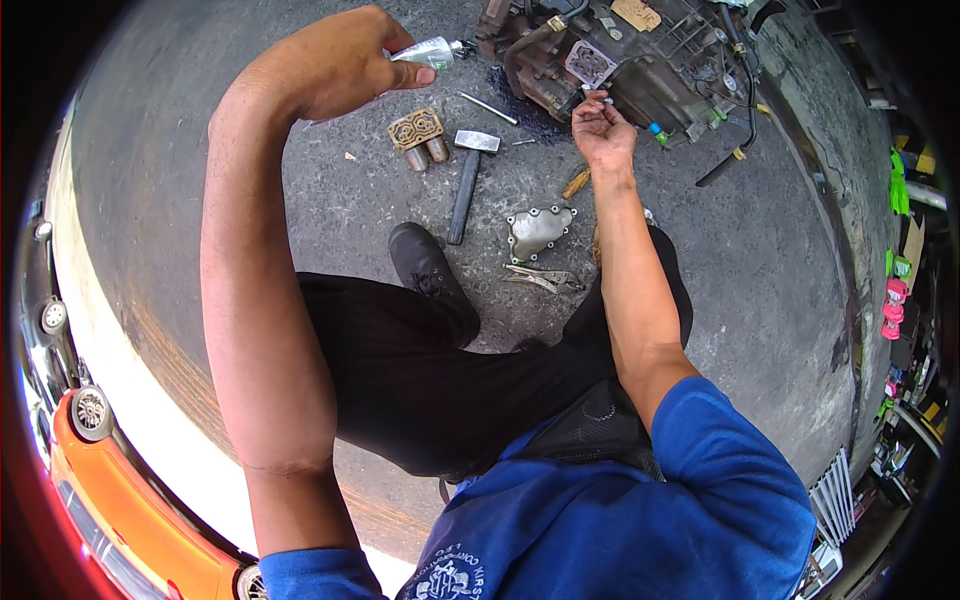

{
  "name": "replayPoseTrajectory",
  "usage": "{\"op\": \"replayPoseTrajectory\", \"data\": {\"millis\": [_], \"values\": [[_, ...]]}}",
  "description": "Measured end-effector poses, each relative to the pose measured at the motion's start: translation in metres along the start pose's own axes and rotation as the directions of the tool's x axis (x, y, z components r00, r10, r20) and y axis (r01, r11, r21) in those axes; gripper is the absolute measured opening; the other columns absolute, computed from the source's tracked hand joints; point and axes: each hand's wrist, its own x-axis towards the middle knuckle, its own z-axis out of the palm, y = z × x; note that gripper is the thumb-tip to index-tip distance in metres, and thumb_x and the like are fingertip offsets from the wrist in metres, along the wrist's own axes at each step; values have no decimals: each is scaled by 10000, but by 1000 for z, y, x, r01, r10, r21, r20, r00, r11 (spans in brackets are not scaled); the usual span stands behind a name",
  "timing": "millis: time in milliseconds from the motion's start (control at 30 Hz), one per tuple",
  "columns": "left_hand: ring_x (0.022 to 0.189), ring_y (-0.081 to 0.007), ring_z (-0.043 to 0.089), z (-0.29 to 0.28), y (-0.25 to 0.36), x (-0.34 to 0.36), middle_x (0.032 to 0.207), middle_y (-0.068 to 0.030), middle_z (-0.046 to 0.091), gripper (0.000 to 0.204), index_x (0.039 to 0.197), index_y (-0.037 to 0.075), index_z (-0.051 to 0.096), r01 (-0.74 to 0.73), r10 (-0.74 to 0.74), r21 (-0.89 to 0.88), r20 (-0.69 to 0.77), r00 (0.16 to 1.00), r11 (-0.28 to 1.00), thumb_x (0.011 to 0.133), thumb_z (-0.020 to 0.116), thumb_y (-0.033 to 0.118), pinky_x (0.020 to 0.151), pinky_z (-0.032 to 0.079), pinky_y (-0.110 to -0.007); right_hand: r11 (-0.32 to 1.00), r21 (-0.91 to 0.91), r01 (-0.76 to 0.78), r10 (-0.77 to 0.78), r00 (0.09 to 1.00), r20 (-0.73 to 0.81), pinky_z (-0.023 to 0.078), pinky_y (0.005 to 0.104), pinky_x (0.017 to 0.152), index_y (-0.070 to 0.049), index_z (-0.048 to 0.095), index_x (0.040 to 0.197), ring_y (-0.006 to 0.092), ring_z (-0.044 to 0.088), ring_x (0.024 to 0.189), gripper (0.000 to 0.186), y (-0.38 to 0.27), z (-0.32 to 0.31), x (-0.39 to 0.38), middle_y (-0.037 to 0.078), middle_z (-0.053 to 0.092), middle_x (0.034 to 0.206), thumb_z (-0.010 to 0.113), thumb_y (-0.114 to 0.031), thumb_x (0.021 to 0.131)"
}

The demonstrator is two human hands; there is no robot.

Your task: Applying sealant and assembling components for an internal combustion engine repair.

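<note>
Squeezing grip on the left: the left hand is closed around a small pale tube, nozzle pointing right toward the gearbox casing, raised above the concrete ground. Right hand is up at the casing's near face, fingers curled loosely at a small square opening; whether they pinch anything I cannot tell (too small and shaded).

Laid out below the hands: a brass-coloured valve plate with two short cylinders just beside it, a hammer, a thin metal rod, a grey cover plate with bolt holes, locking pliers near the black shoe.

Progress, as judged: the cover is off and lying apart from the casing, so disassembly looks done; sealing and refitting appear left, with the tube not yet at any surface.

Hidden: the far side of the casing runs out of frame; a dark wet patch under it is hard to read.
</note>
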Motion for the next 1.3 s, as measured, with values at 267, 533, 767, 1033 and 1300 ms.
{"op": "replayPoseTrajectory", "data": {"millis": [267, 533, 767, 1033, 1300], "values": [[1070, -393, 702, -35, 18, -7, 1110, -223, 750, 424, 1218, 32, 737, 118, -102, -51, 241, 965, 992, 986, 677, 381, 923, 529, -479, 994, 106, -35, 35, 999, -4, 483, 296, 672, 34, 547, 1071, 175, 560, 704, 236, -9, -1, 0, 99, 651, 941, 332, -59, 1044], [1062, -397, 704, -32, 17, -5, 1100, -224, 754, 407, 1217, 35, 742, 105, -84, -80, 237, 968, 991, 987, 676, 364, 930, 531, -471, 999, 45, 6, -6, 1000, -5, 488, 307, 663, 174, 340, 1463, 167, 552, 692, 469, -7, -1, -1, 69, 642, 904, 325, -20, 1036], [1069, -388, 706, -32, 16, -5, 1107, -216, 755, 410, 1216, 41, 745, 92, -74, -71, 228, 971, 993, 981, 688, 372, 933, 530, -470, 979, 204, -17, 28, 998, -49, 486, 288, 654, 100, 523, 1197, 169, 563, 701, 284, -13, 1, -2, 89, 654, 936, 330, -33, 1036], [1066, -387, 707, -33, 17, -4, 1091, -215, 758, 417, 1203, 30, 745, 94, -75, -69, 239, 968, 993, 982, 689, 379, 930, 532, -467, 995, 94, -43, 40, 998, 39, 493, 299, 653, 78, 127, 1612, 157, 576, 694, 617, -13, 6, -7, 67, 666, 903, 326, 0, 1034], [1030, -386, 714, -36, 14, -8, 1060, -224, 759, 403, 1163, 17, 750, 86, -66, -68, 256, 964, 994, 986, 685, 373, 909, 532, -476, 986, 153, -61, 56, 998, 32, 495, 288, 645, 126, 153, 1575, 149, 560, 683, 575, -13, 22, -17, 44, 668, 899, 315, -12, 1041]]}}
